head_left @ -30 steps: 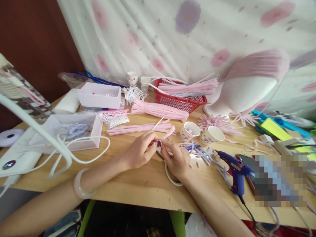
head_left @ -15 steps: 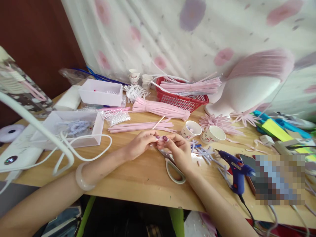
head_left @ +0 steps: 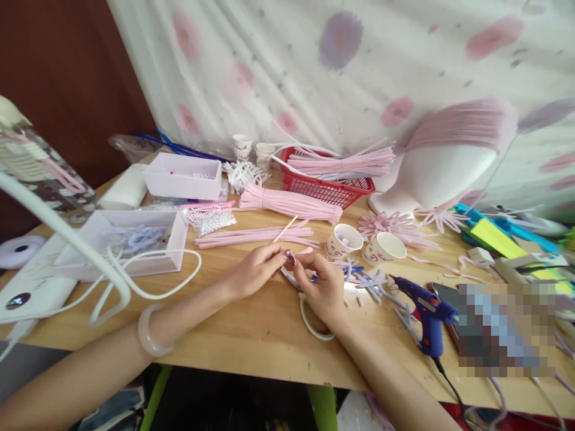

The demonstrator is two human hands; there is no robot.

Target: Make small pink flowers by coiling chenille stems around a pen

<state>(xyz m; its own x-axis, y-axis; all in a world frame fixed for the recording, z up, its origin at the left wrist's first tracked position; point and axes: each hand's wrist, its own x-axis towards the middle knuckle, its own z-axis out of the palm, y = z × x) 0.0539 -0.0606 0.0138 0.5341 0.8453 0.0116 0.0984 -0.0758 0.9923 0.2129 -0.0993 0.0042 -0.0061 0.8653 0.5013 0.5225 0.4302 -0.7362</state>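
Wooden table [head_left: 202, 335], near edge running across the bottom of the view. Reading outward from there.

Scissors [head_left: 309, 320] lie under the right hand [head_left: 321, 287]; one handle loop shows, the rest largely covered. Left hand [head_left: 256, 272]: fingers curled, thumb and forefinger closed in a pinch; a thin pale stick [head_left: 285, 228] slants up from it, apparently gripped. Right hand: thumb and forefinger pinched together, meeting the left fingertips; seem to hold a pink pipe cleaner [head_left: 304, 251], of which only a short end shows beyond the fingers.

Step, as judged: fine fingertip shaping or winding of the pipe cleaner, perhaps with the stick as former. Next move probably calls for a steady left pinch while the right fingers turn or press the end.

To the right: glue gun [head_left: 429, 311], near cut lilac pieces [head_left: 371, 281]. Beyond the hands: two paper cups, loose pink strips [head_left: 251, 236], then a tied pink bundle [head_left: 291, 202] before a red basket [head_left: 332, 185]. Floral curtain [head_left: 269, 54] behind.

Unclear: the contact point, hidden by fingers and blurred; whether the pipe cleaner touches the stick. Patch at right pixelated; contents unreadable. Both forearms cut off by the frame.
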